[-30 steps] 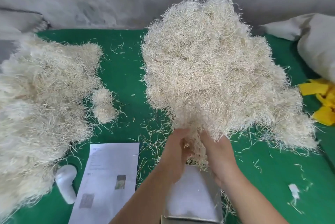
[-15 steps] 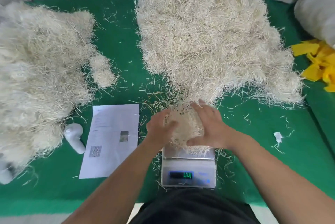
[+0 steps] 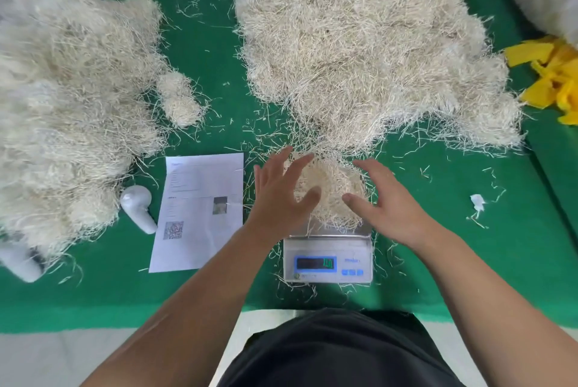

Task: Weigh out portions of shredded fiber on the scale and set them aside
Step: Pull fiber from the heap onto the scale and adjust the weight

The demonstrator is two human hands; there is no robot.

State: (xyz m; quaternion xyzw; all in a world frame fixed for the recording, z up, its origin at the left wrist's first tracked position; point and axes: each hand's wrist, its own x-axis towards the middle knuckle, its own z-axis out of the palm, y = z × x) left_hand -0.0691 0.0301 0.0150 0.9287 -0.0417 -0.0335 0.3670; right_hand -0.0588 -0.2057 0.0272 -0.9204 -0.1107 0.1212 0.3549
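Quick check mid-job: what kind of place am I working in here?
Probably a small workshop or packing bench, not a kitchen. A green mat covers the table, big heaps of shredded fiber sit on it, and a digital scale stands beside a printed sheet.

Fiber portion (image 3: 331,189) on scale (image 3: 328,258), between hands

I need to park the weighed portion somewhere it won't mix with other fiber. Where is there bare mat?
Barest: the green mat right of the scale, below the big pile, holding only a white scrap. A littered strip runs between the two piles. Crowded: the left pile, the paper sheet.
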